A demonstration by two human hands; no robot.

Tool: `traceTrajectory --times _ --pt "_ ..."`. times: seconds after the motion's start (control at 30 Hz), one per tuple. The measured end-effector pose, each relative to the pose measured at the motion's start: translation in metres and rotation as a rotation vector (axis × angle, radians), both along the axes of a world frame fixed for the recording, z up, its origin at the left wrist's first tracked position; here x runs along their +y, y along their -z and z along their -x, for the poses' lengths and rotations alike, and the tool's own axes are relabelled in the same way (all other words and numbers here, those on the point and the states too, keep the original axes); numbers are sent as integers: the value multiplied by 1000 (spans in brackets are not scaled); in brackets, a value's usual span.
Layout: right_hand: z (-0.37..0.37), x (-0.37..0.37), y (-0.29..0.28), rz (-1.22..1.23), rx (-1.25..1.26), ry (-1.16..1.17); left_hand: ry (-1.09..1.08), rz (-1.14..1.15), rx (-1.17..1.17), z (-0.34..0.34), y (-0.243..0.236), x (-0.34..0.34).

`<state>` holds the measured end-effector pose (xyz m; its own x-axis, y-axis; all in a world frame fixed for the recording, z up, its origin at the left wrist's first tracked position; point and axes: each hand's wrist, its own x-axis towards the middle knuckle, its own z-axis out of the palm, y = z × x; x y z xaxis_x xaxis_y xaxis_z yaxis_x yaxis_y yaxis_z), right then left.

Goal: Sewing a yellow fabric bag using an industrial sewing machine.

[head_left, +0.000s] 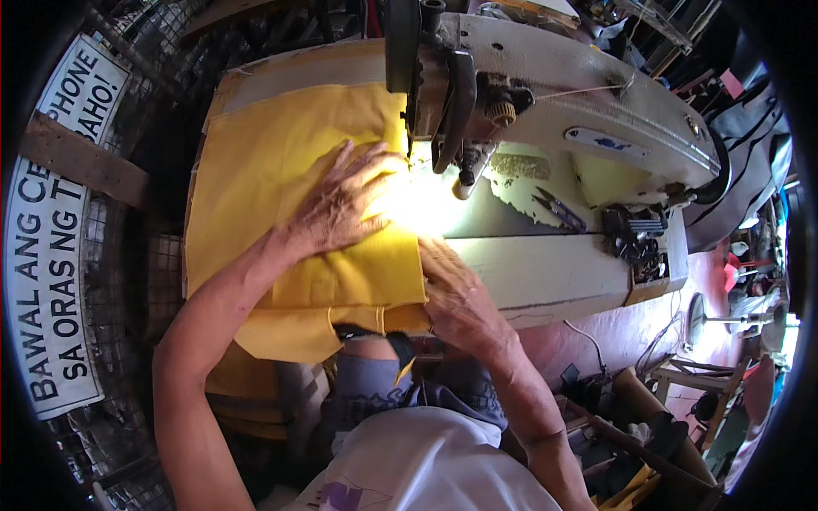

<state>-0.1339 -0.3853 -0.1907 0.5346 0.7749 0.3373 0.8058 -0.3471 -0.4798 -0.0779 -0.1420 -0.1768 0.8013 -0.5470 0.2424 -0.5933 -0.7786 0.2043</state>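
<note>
A wide sheet of yellow fabric (256,170) covers the left part of the sewing machine table, and its lower edge folds over the front. My left hand (345,200) lies flat on it with fingers spread, the fingertips close to the needle area of the sewing machine (545,85). At the sheet's right edge, my right hand (456,289) has its fingers closed along the border, with part of them hidden. Bright lamp glare washes out the spot between both hands, so the needle and stitching cannot be made out.
Thread snips (558,210) lie on the machine bed. A black clustered item (635,230) sits near the table's right end. Left of me, a white sign (51,281) hangs on wire mesh behind a wooden bar (85,162). A fan (724,319) stands farther right.
</note>
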Motion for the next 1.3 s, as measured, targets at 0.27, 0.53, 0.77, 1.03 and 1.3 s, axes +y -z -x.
traceTrajectory --times 0.27,0.53,0.77,1.03,1.3 --pt "29 -25 11 -7 -116 4 -7 -107 117 28 -38 -19" --pt "31 -24 12 -47 -134 -3 -201 143 11 99 -6 -52" --pt "29 -26 18 -33 -152 -18 -159 104 -29 96 -6 -55" --pt "31 -28 8 44 -158 -77 -167 -30 -26 97 -5 -57" --pt "26 -20 2 26 -76 -48 -124 -5 -7 83 -9 -51"
